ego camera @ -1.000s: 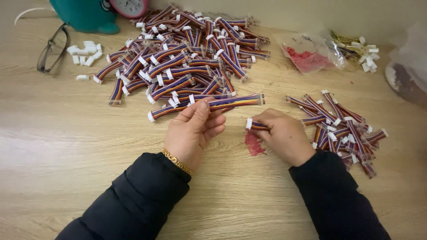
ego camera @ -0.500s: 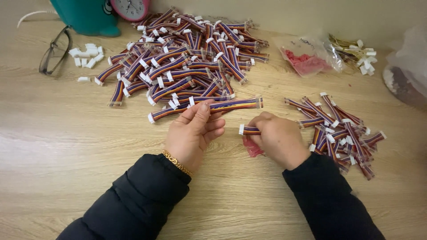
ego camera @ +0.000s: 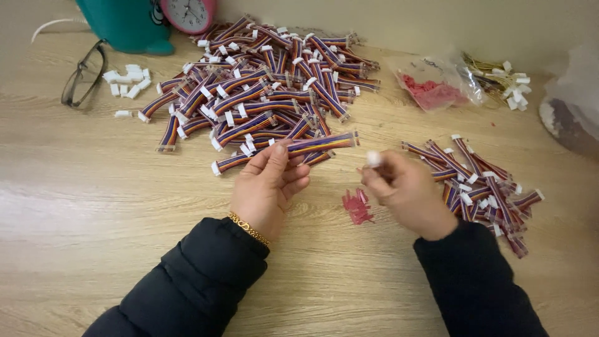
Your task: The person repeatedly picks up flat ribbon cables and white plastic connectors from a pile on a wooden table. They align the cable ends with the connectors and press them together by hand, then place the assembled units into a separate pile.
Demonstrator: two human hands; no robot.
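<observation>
My left hand (ego camera: 268, 187) pinches a short multicoloured ribbon cable (ego camera: 321, 143) whose free end points right, just above the table. My right hand (ego camera: 405, 193) holds a small white plastic connector (ego camera: 374, 158) at its fingertips, a little right of the cable's free end and apart from it. A large heap of the same striped cables with white connectors (ego camera: 268, 87) lies behind my left hand. A smaller pile of such cables (ego camera: 480, 181) lies right of my right hand. Small red bits (ego camera: 357, 206) lie on the table between my hands.
The wooden table (ego camera: 93, 206) carries glasses (ego camera: 81, 75) at the left, loose white connectors (ego camera: 128, 78), a teal container (ego camera: 128, 25) and a pink clock (ego camera: 189, 14) at the back. A clear bag of red parts (ego camera: 430, 90) and yellow-wired connectors (ego camera: 499, 75) lie back right.
My right hand has let go of the striped cable piece it held near the red bits and has risen slightly, now showing a white connector at its fingertips. My left hand stays put.
</observation>
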